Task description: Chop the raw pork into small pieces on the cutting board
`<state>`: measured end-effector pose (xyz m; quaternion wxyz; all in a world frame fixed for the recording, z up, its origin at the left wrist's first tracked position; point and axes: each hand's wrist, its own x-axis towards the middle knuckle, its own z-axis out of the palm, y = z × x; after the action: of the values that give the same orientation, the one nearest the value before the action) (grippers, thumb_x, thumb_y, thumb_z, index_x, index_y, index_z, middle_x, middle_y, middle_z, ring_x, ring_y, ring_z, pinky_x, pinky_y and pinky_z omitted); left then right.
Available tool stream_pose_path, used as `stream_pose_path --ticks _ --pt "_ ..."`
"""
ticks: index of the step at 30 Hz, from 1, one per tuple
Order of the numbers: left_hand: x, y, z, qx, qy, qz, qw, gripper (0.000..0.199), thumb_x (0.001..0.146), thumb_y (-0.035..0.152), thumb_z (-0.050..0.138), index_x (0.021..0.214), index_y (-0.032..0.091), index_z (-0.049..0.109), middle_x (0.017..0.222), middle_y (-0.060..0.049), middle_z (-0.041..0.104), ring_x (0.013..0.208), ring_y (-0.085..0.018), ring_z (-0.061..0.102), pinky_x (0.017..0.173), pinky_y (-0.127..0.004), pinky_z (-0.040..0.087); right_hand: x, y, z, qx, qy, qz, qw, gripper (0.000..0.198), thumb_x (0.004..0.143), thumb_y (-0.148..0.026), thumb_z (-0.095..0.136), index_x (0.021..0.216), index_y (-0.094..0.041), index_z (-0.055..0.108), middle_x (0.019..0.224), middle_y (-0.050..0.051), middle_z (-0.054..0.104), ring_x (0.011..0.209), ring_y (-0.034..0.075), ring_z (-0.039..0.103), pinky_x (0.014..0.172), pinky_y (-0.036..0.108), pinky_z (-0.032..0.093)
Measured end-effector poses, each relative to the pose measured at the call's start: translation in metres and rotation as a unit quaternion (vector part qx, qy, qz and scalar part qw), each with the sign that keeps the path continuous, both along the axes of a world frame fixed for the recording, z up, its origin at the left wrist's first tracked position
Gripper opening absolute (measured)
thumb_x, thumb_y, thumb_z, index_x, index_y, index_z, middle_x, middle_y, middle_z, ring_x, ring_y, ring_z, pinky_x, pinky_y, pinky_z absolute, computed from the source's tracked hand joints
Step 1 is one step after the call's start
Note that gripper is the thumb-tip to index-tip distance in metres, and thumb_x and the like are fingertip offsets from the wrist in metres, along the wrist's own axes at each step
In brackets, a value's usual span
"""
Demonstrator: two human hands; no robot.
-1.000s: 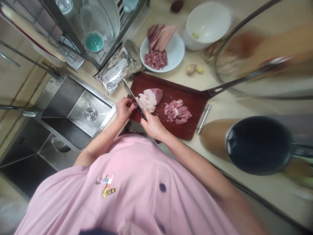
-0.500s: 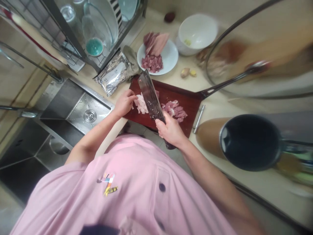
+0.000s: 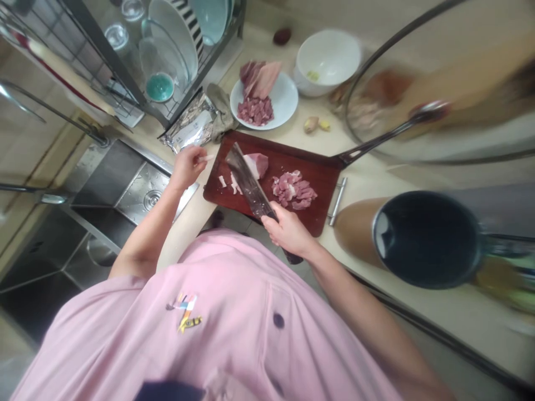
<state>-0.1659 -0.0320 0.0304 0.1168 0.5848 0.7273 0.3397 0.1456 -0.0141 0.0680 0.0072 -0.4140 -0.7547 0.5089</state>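
Observation:
My right hand (image 3: 288, 229) is closed round the handle of a cleaver (image 3: 249, 184), whose blade slants up and left over a reddish-brown cutting board (image 3: 267, 146). Behind the blade lies a chunk of meat (image 3: 257, 165), partly covered by it. Small white fat scraps (image 3: 234, 185) sit left of the blade. To its right is a pile of sliced meat (image 3: 293, 189). My left hand (image 3: 188, 166) is raised off the board's left edge, pinching a pale strip of fat (image 3: 205, 159) between thumb and fingers.
A white plate (image 3: 288, 106) with meat stands behind the board, beside a white bowl (image 3: 328, 61) and ginger (image 3: 311, 125). A foil packet (image 3: 190, 125) lies near the dish rack (image 3: 209, 64). The sink (image 3: 134, 184) is at left, a dark pot (image 3: 428, 239) at right.
My left hand has moved left, off the board, carrying a strip of fat. The cleaver has shifted slightly down and left, and more of the meat chunk shows.

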Motion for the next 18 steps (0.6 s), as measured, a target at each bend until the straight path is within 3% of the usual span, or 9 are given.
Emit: stream_pose_path --ticks 2,5,10,12,14,16,18 --pt "-0.001 -0.021 0.008 0.005 0.002 0.009 1.0 0.006 0.075 0.016 0.059 0.08 0.018 0.062 0.077 -0.001 0.056 0.065 -0.012 0.051 0.066 -0.025 0.043 -0.005 -0.001 -0.003 -0.04 0.008 0.034 0.999 0.011 0.085 -0.033 0.043 0.087 -0.023 0.047 0.06 -0.004 0.054 0.049 0.012 0.05 0.054 0.026 0.041" --pt "0.015 -0.039 0.006 -0.02 0.013 -0.04 0.999 0.014 0.073 0.011 0.054 0.08 0.019 0.063 0.085 -0.003 0.058 0.073 -0.013 0.056 0.072 -0.026 0.047 -0.013 0.001 -0.009 -0.083 -0.002 0.055 0.995 0.01 0.085 -0.031 0.041 0.087 -0.023 0.047 0.055 -0.006 0.052 0.044 0.011 0.048 0.05 0.024 0.039" --pt "0.054 -0.034 -0.025 -0.03 0.02 -0.125 0.992 0.029 0.069 0.003 0.047 0.085 0.018 0.065 0.096 -0.006 0.06 0.094 -0.018 0.058 0.086 -0.031 0.049 -0.015 0.006 -0.012 -0.011 -0.032 0.025 0.999 0.011 0.084 -0.03 0.042 0.088 -0.023 0.048 0.058 -0.004 0.055 0.048 0.013 0.051 0.052 0.025 0.039" --pt "0.061 -0.033 -0.033 -0.007 0.009 -0.1 0.995 0.039 0.067 0.001 0.047 0.099 0.018 0.064 0.105 -0.008 0.059 0.098 -0.019 0.058 0.087 -0.032 0.05 -0.014 0.005 -0.009 0.02 -0.045 0.028 0.998 0.013 0.084 -0.03 0.042 0.09 -0.022 0.051 0.061 -0.001 0.058 0.053 0.015 0.054 0.054 0.026 0.039" --pt "0.063 -0.038 -0.037 0.017 -0.028 -0.035 0.999 0.041 0.07 0.003 0.049 0.106 0.017 0.062 0.109 -0.008 0.058 0.089 -0.015 0.06 0.079 -0.028 0.052 -0.012 0.002 -0.005 0.047 -0.056 0.034 0.997 0.017 0.085 -0.031 0.042 0.093 -0.022 0.054 0.065 0.001 0.06 0.058 0.017 0.057 0.057 0.026 0.04" --pt "0.064 -0.044 -0.039 0.023 -0.057 0.012 0.998 0.027 0.077 0.009 0.052 0.1 0.017 0.064 0.102 -0.006 0.06 0.074 -0.011 0.06 0.068 -0.023 0.052 -0.012 -0.002 -0.003 0.068 -0.066 0.042 0.995 0.022 0.085 -0.031 0.042 0.098 -0.021 0.056 0.069 0.002 0.063 0.063 0.019 0.059 0.061 0.027 0.04" --pt "0.066 -0.049 -0.042 0.021 -0.056 0.016 0.998 0.014 0.083 0.017 0.055 0.09 0.018 0.067 0.094 -0.004 0.062 0.07 -0.01 0.06 0.066 -0.021 0.051 -0.013 -0.006 -0.001 0.078 -0.074 0.052 0.993 0.027 0.085 -0.031 0.042 0.105 -0.02 0.057 0.072 0.004 0.064 0.066 0.02 0.06 0.063 0.028 0.041"
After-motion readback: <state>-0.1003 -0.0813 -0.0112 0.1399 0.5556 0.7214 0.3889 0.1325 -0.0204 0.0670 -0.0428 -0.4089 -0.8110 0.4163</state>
